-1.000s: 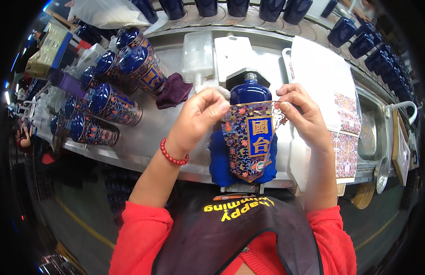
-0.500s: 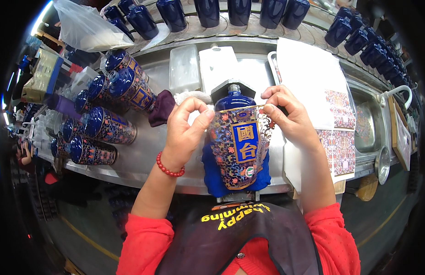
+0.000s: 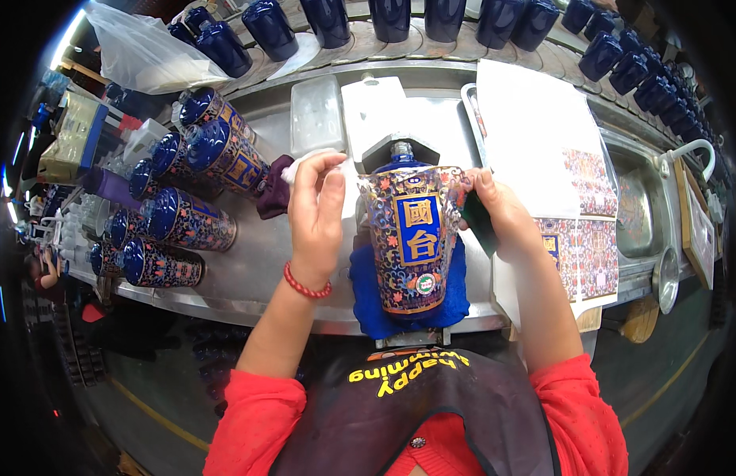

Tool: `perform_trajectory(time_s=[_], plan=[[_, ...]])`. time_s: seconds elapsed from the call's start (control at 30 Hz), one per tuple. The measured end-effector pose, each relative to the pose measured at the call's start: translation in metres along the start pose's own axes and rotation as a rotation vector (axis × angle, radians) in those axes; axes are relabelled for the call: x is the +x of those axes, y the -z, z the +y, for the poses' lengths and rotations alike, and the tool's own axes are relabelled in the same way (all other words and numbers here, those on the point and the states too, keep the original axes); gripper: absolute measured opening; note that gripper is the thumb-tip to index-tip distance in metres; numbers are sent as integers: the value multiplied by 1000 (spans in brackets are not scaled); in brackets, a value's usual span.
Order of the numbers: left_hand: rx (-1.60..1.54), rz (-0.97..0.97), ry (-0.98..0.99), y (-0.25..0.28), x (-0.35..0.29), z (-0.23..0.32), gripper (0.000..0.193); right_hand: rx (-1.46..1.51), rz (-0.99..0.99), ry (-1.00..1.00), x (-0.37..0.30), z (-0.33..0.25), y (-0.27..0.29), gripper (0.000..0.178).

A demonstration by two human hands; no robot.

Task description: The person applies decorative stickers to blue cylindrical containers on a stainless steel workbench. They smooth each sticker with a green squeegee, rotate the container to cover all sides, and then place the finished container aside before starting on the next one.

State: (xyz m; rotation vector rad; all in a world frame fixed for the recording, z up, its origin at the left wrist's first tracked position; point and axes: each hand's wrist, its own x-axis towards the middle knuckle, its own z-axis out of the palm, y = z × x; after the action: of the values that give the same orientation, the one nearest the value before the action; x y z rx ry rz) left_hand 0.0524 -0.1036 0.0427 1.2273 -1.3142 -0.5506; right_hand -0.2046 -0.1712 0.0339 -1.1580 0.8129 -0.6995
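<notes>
A dark blue bottle [image 3: 403,158] lies with its neck away from me on a blue cloth [image 3: 368,297]. A colourful floral decal sheet [image 3: 384,278] with a blue and gold panel covers its front, its top edge standing a little off the bottle. Just left of the sheet's upper corner is my left hand [image 3: 314,210], open, fingers pointing up. A red bead bracelet circles that wrist. At the sheet's right edge my right hand [image 3: 507,214] is closed on a dark green flat piece [image 3: 479,224], partly hidden by the fingers.
Several decorated bottles [image 3: 189,218] lie at the left beside a purple cloth [image 3: 274,190]. White paper and printed decal sheets [image 3: 594,246] lie at the right, near a sink [image 3: 634,206]. Plain blue bottles [image 3: 443,20] line a conveyor behind. A clear plastic box [image 3: 316,115] sits at the back.
The decal sheet now lies closer against the bottle, slightly higher. My left hand has let go of its corner and opened. A dark green flat piece now shows in my right hand.
</notes>
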Motion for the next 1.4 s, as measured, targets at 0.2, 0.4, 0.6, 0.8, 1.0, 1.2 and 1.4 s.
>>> perform_trajectory(time_s=[0.2, 0.4, 0.6, 0.8, 1.0, 1.2, 1.4], plan=[[243, -174, -309, -4, -52, 12, 75, -261, -74, 188, -22, 20, 3, 27], [324, -273, -354, -6, -62, 6, 80, -198, -100, 207, -25, 21, 1, 19], [137, -314, -262, -8, -67, -4, 82, -87, -91, 135, -37, 19, 2, 14], [233, -330, -311, 0, -66, -8, 86, -261, -51, 115, -38, 21, 0, 22], [361, -303, -289, 0, -53, 1, 93, -292, -31, 244, -42, 15, -9, 32], [364, -335, -311, -3, -49, 5, 95, -223, -53, 215, -38, 20, -5, 15], [378, -333, -263, 1, -44, 8, 96, -64, -75, 164, -30, 20, -2, 30]])
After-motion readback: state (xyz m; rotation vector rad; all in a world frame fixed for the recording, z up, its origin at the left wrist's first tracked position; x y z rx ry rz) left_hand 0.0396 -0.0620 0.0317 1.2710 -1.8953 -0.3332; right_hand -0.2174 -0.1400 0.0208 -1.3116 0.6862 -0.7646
